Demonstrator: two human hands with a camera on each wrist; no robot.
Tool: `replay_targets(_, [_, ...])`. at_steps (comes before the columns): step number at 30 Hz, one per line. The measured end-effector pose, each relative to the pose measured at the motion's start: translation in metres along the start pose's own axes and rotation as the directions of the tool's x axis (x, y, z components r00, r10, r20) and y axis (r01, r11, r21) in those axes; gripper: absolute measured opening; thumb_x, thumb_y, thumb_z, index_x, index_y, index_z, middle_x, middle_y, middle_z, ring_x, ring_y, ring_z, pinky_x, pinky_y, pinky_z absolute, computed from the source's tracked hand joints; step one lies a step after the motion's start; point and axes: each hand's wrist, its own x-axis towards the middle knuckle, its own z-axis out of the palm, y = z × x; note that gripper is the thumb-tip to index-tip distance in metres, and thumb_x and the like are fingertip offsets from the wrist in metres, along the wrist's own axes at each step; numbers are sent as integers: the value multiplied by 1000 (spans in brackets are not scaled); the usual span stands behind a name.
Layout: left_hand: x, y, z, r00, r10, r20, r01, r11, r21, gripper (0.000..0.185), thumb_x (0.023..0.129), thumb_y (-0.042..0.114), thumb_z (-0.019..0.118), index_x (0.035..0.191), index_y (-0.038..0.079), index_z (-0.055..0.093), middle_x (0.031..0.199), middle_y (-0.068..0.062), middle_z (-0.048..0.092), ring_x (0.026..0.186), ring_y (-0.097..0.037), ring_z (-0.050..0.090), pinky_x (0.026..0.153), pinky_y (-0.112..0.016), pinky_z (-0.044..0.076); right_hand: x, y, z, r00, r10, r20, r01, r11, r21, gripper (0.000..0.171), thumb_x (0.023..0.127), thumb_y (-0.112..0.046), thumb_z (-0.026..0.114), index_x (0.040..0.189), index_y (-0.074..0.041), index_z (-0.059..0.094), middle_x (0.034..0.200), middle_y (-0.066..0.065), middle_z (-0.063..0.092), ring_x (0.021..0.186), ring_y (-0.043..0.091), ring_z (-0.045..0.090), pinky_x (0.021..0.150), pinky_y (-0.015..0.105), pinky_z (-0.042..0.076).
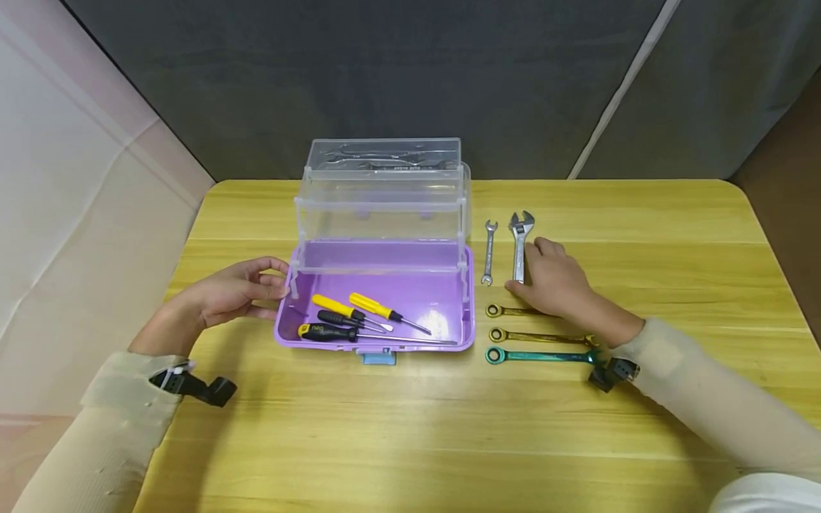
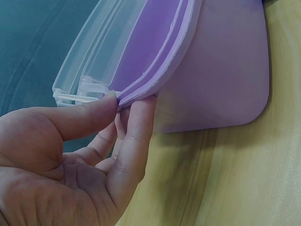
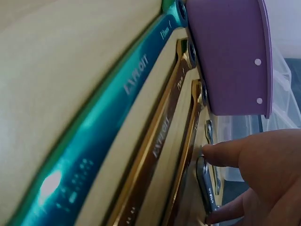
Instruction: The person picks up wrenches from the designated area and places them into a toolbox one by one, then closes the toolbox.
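On the left, my left hand [image 1: 239, 291] pinches the side rim of a purple toolbox [image 2: 221, 66], thumb on top and forefinger below. Its clear trays [image 1: 378, 222] stand raised at the back. Inside the base lie yellow-handled screwdrivers [image 1: 375, 306] and black-handled ones [image 1: 328, 333]. My right hand [image 1: 556, 279] is at the silver adjustable wrench [image 1: 519, 246], which lies on the table. Its thumb and fingers are on either side of the handle, as the right wrist view also shows. A small open-end wrench [image 1: 489, 253] lies left of it.
Nearer the front lie two gold ratchet wrenches [image 1: 539, 336], one partly under my right hand, and a green-blue ratchet wrench [image 1: 539, 356]. Silver wrenches [image 1: 378, 157] rest in the top tray. A blue latch [image 1: 377, 358] hangs at the toolbox front. A dark curtain [image 1: 385, 71] is behind.
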Motion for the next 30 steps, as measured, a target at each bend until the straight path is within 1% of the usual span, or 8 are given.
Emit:
replay_targets(3, [0, 0, 0, 1000, 3, 6, -3, 1000, -1, 22, 104, 4, 57, 121, 10, 46, 104, -3, 68, 96, -20, 71, 84, -36, 61, -1, 4, -2, 1000, 2, -23, -2, 1000, -5, 59, 92, -22, 64, 135, 14, 47, 145, 36, 39, 135, 51, 37, 106, 64, 40])
replay_targets(6, [0, 0, 0, 1000, 3, 1, -3, 1000, 6, 22, 104, 4, 57, 122, 10, 45, 104, -2, 69, 96, -20, 71, 84, -36, 61, -2, 10, -7, 999, 15, -45, -15, 1000, 10, 42, 87, -11, 60, 122, 10, 52, 133, 33, 47, 120, 48, 44, 91, 60, 48])
replay_targets(9, [0, 1, 1, 1000, -10, -14, 11, 1000, 7, 23, 104, 4, 57, 122, 10, 45, 104, -2, 69, 96, -20, 71, 85, -36, 61, -2, 18, -12, 998, 46, -53, -44, 998, 35, 36, 87, -7, 59, 119, 7, 53, 118, 28, 50, 104, 41, 46, 75, 52, 47])
replay_targets(12, [-1, 1, 1, 1000, -20, -22, 20, 1000, 10, 23, 103, 5, 57, 122, 10, 44, 104, -2, 68, 96, -20, 70, 85, -36, 61, -1, 26, -17, 995, 81, -59, -77, 995, 68, 31, 88, -5, 58, 116, 6, 55, 105, 23, 51, 92, 36, 47, 66, 46, 46])
replay_targets(16, [-1, 2, 1, 1000, -21, -19, 22, 1000, 9, 24, 103, 5, 58, 123, 9, 44, 104, -2, 68, 96, -20, 70, 86, -37, 61, 4, 34, -21, 990, 123, -62, -117, 988, 96, 23, 91, -10, 60, 107, 5, 58, 93, 19, 54, 79, 32, 49, 59, 40, 45])
replay_targets(20, [0, 2, 0, 1000, -18, -18, 18, 1000, 4, 24, 103, 5, 58, 122, 9, 45, 104, -2, 68, 96, -19, 70, 86, -37, 61, 10, 40, -22, 988, 151, -38, -145, 982, 122, 28, 98, -22, 64, 106, 5, 60, 89, 17, 57, 70, 27, 50, 54, 35, 40])
replay_targets(22, [0, 1, 0, 1000, -16, -16, 16, 1000, 2, 23, 103, 5, 58, 122, 10, 45, 104, -2, 68, 96, -19, 71, 86, -37, 61, 13, 42, -24, 987, 162, -12, -159, 979, 131, 30, 100, -24, 64, 107, 5, 61, 88, 16, 58, 69, 26, 50, 53, 34, 39])
replay_targets(30, [0, 0, 0, 1000, -7, -5, 7, 1000, -4, 21, 103, 3, 56, 121, 11, 47, 104, -2, 69, 96, -20, 70, 84, -36, 61, 21, 44, -28, 981, 178, 81, -188, 972, 140, 30, 101, -23, 59, 106, 6, 66, 83, 13, 58, 66, 23, 49, 55, 32, 38])
